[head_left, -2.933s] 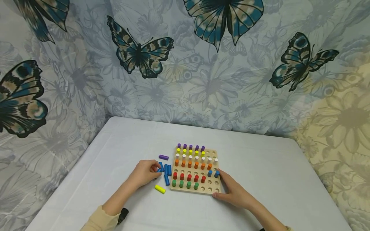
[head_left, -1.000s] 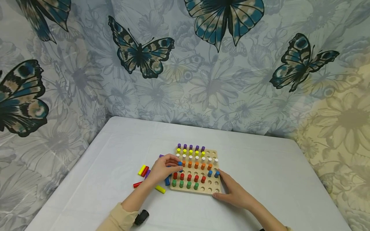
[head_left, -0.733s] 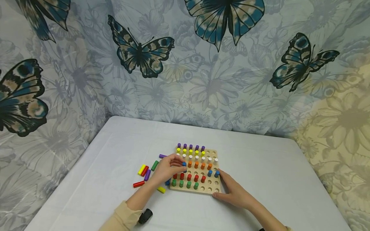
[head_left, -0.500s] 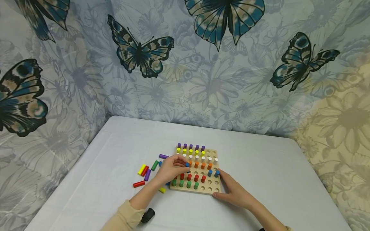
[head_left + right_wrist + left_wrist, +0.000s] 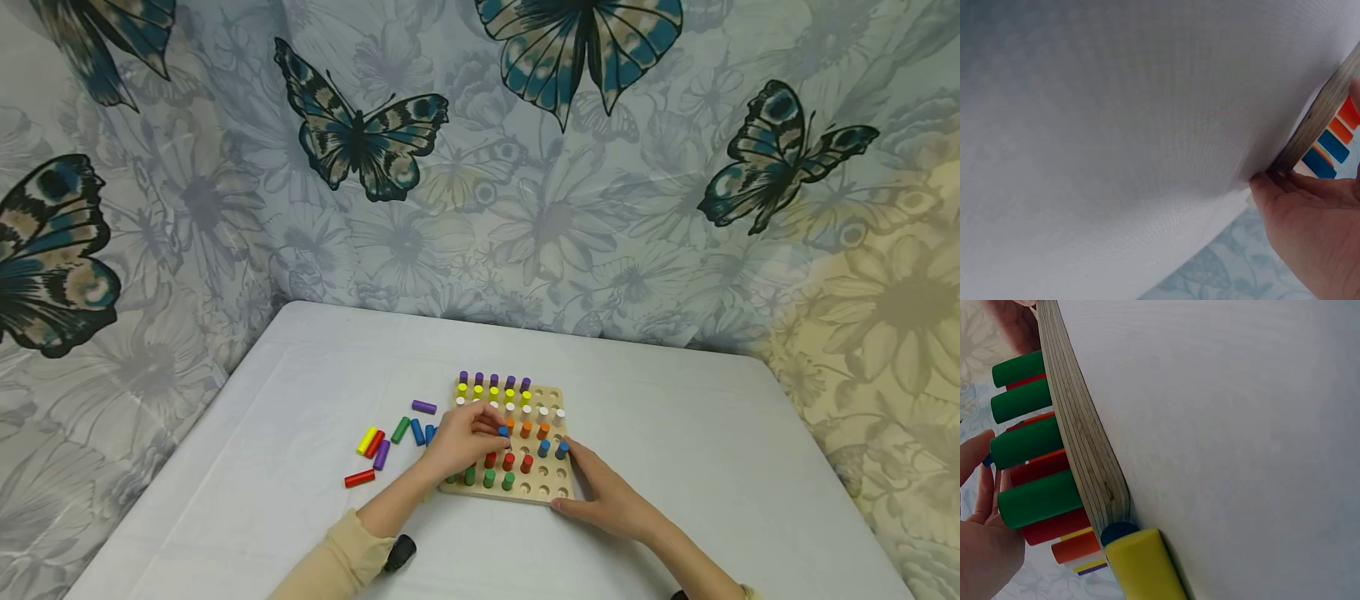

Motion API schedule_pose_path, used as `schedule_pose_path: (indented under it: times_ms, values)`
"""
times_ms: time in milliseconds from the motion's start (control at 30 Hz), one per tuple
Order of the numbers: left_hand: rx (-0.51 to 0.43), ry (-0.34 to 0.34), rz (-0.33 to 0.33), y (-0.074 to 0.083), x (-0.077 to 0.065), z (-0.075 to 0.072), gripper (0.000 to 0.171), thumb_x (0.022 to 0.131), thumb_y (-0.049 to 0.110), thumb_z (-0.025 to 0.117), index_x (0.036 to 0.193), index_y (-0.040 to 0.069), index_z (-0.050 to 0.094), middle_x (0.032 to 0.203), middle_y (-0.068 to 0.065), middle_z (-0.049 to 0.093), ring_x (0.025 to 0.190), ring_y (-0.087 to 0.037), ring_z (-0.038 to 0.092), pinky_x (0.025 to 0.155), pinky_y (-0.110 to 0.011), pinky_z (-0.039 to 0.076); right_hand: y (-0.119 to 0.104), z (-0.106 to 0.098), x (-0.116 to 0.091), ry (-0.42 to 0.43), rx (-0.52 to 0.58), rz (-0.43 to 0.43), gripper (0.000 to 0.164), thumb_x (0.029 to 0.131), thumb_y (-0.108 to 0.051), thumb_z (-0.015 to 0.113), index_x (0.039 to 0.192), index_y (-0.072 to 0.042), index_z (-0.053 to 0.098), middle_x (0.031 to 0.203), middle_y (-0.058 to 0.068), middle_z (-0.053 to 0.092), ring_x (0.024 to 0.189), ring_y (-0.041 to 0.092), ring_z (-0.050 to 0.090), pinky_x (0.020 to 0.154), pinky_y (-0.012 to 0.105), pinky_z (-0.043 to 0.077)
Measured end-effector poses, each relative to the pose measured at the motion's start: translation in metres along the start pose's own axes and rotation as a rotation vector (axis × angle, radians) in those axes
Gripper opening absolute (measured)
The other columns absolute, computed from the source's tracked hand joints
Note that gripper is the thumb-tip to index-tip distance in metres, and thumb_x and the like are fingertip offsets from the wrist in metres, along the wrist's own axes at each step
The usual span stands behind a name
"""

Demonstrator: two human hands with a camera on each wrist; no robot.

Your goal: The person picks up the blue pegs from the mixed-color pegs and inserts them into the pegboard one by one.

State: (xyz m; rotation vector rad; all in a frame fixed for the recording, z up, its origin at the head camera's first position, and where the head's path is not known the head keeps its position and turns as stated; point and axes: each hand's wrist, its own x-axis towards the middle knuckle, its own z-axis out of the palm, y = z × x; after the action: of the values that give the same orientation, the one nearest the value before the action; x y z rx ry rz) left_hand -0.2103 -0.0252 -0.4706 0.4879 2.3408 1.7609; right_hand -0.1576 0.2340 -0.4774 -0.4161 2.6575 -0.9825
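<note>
My left hand (image 5: 461, 435) pinches a blue peg (image 5: 503, 432) between thumb and fingertips, over the middle of the wooden pegboard (image 5: 495, 498). The board stands in rows of coloured pegs: purple, yellow, white, orange, red and green. Two blue pegs (image 5: 552, 450) stand at the right end of the row between orange and red. With thumb at the near edge and fingers along the right side, my right hand (image 5: 611, 497) holds the board's near right corner. The left hand hides part of the blue row and the left ends of nearby rows.
Left of the board lie loose pegs: a green peg (image 5: 401, 430), a yellow peg (image 5: 367, 440), red pegs (image 5: 359, 478), purple pegs (image 5: 423, 407) and blue pegs (image 5: 417, 432). Another yellow peg (image 5: 1144, 569) lies by the board's near left corner. A butterfly-patterned wall covering (image 5: 525, 250) hangs behind the table.
My left hand has picked up a blue peg from the loose ones on the left and carried it rightward over the board. The right hand has stayed at the board's corner.
</note>
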Motion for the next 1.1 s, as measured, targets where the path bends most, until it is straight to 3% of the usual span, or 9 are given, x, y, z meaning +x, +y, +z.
schedule_pose_path:
  times_ms: [233,467,800,1100]
  values:
    - [0.057,-0.019,0.049,0.003,0.006,0.01,0.018,0.083,0.007,0.077,0.097,0.008,0.066,0.096,-0.007,0.069,0.083,-0.011,0.066,0.074,-0.024,0.055,-0.001,-0.001,0.0,0.0,0.001,0.006,0.097,0.084,-0.044,0.074,0.153,-0.001,0.022,0.155,0.025,0.026,0.141,0.044,0.023,0.11,0.06,0.024]
    - [0.092,-0.032,0.022,0.006,0.01,0.019,0.02,0.083,0.006,0.077,0.099,0.003,0.066,0.097,-0.009,0.069,0.083,-0.013,0.065,0.073,-0.024,0.055,0.001,0.0,0.0,0.004,-0.006,-0.011,0.097,0.084,-0.045,0.074,0.153,-0.001,0.022,0.155,0.024,0.027,0.141,0.044,0.024,0.11,0.06,0.025]
    - [0.111,-0.04,0.003,0.006,0.015,0.028,0.019,0.082,0.003,0.078,0.095,0.008,0.066,0.091,-0.004,0.068,0.078,-0.008,0.065,0.07,-0.021,0.055,0.002,0.0,0.0,0.004,-0.006,-0.009,0.097,0.084,-0.046,0.073,0.153,-0.001,0.022,0.155,0.024,0.027,0.141,0.044,0.024,0.11,0.06,0.025]
    - [0.173,-0.052,0.075,0.009,0.015,0.031,0.018,0.081,0.0,0.077,0.095,0.003,0.066,0.093,-0.014,0.069,0.075,-0.006,0.063,0.067,-0.017,0.053,0.002,0.0,0.0,0.009,-0.011,-0.017,0.097,0.084,-0.046,0.074,0.153,-0.001,0.022,0.154,0.024,0.027,0.141,0.043,0.025,0.11,0.059,0.025]
